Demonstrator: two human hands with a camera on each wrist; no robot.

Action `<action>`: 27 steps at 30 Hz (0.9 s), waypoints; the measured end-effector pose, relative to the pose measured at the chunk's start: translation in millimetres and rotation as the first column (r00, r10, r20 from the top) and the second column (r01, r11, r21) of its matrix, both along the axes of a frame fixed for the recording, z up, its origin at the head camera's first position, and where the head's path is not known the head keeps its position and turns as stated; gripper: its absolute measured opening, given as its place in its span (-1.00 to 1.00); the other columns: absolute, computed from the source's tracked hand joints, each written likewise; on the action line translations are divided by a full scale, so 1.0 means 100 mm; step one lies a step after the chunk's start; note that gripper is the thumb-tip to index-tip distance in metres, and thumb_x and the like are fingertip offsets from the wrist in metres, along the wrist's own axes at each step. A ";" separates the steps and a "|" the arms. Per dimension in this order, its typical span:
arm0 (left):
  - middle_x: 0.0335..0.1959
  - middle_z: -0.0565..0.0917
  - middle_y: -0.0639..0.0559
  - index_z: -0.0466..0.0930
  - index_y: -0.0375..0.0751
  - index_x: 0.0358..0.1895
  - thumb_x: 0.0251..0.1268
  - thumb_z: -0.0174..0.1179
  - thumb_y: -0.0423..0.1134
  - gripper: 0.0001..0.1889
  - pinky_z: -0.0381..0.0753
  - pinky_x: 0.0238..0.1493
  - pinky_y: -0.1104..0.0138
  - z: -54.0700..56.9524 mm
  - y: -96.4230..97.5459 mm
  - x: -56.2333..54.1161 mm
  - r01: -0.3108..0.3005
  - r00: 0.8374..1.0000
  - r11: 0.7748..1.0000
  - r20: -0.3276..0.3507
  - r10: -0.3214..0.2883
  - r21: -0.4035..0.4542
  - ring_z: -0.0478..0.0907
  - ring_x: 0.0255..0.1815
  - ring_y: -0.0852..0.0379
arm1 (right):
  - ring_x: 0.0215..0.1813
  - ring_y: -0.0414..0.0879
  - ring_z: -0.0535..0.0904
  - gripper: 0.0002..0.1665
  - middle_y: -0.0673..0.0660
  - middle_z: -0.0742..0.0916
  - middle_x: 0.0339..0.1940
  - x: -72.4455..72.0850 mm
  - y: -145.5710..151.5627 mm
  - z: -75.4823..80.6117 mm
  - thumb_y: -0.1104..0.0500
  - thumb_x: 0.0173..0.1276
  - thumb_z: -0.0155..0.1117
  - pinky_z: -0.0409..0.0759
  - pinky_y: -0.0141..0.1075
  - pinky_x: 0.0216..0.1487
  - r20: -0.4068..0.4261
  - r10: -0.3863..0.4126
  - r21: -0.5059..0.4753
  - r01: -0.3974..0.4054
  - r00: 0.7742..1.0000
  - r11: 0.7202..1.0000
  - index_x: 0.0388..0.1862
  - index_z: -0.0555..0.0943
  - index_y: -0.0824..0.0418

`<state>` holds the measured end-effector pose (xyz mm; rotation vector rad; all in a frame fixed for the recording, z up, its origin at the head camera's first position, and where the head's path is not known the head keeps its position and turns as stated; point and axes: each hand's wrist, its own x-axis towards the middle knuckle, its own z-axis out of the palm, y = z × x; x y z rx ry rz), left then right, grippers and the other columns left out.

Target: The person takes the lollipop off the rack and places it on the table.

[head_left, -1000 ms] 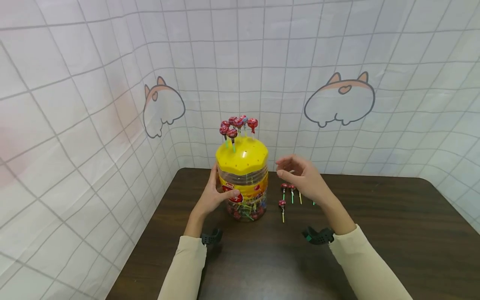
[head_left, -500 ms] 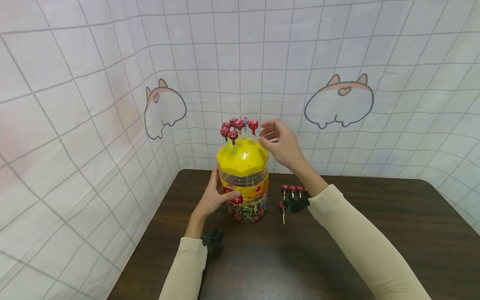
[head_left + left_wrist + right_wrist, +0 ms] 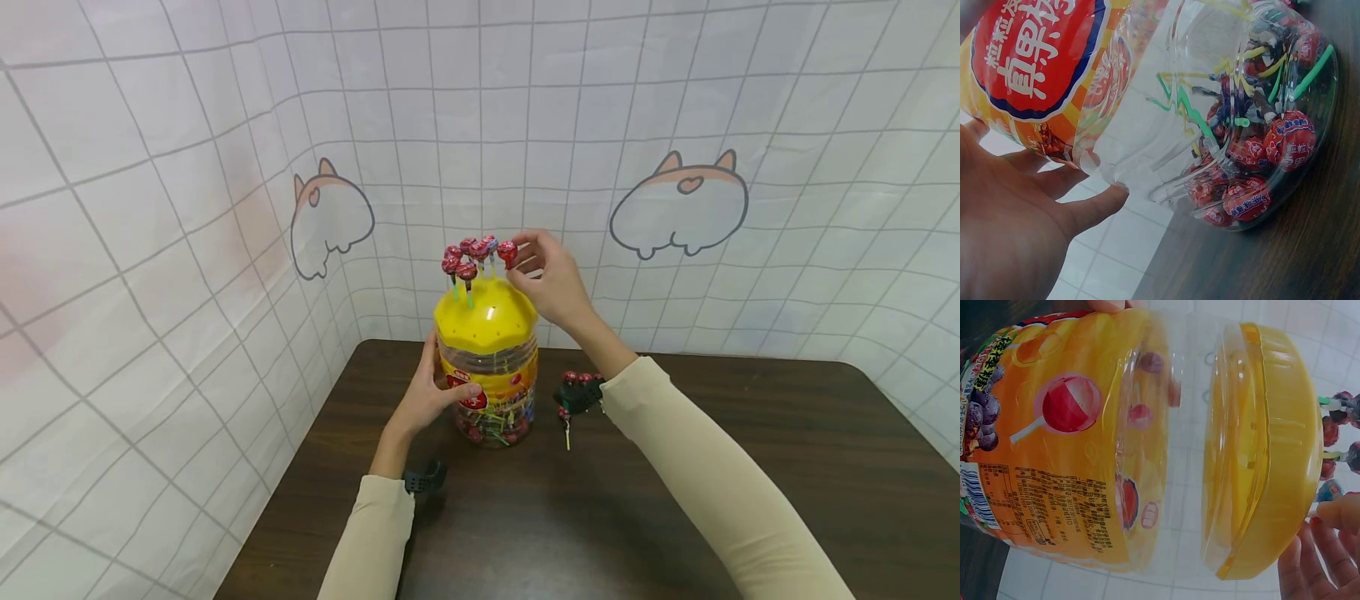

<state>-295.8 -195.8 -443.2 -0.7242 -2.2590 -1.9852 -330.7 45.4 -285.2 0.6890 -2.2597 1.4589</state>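
A clear candy jar (image 3: pixel 504 385) with a yellow-and-red label stands upright on the table, loose lollipops (image 3: pixel 1291 140) heaped at its bottom. My left hand (image 3: pixel 418 404) holds the jar's left side, thumb across the front. The yellow lid (image 3: pixel 491 321) is on top, dotted with small holes. Several wrapped lollipops (image 3: pixel 467 272) stand in it by their sticks, mostly toward its left and back. At the lid's back right, my right hand (image 3: pixel 553 279) pinches a red lollipop (image 3: pixel 507 252); in the right wrist view its fingertips are close against the lid's top.
Right of the jar, several lollipops (image 3: pixel 572 377) lie on the dark wood table (image 3: pixel 510 525), partly hidden by the black right wrist strap (image 3: pixel 577 395). One more lollipop (image 3: pixel 566 429) lies nearer the front. A white grid-patterned curtain (image 3: pixel 480 125) encloses the back and left.
My right hand has risen from beside the jar up to the lid and moved left onto the red lollipop at its back right. The left hand has kept its hold on the jar.
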 end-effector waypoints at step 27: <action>0.54 0.24 0.02 -0.26 0.53 0.62 0.25 0.46 -0.14 0.13 0.46 0.42 -0.16 0.03 0.03 0.01 -0.006 1.000 1.000 -0.004 0.006 -0.001 0.37 0.47 -0.10 | -0.24 0.07 0.68 -0.46 0.25 0.66 -0.11 0.13 0.08 0.11 0.32 0.41 0.28 0.69 -0.46 -0.21 -0.140 0.081 -0.119 -0.097 0.987 0.988 0.35 0.54 0.09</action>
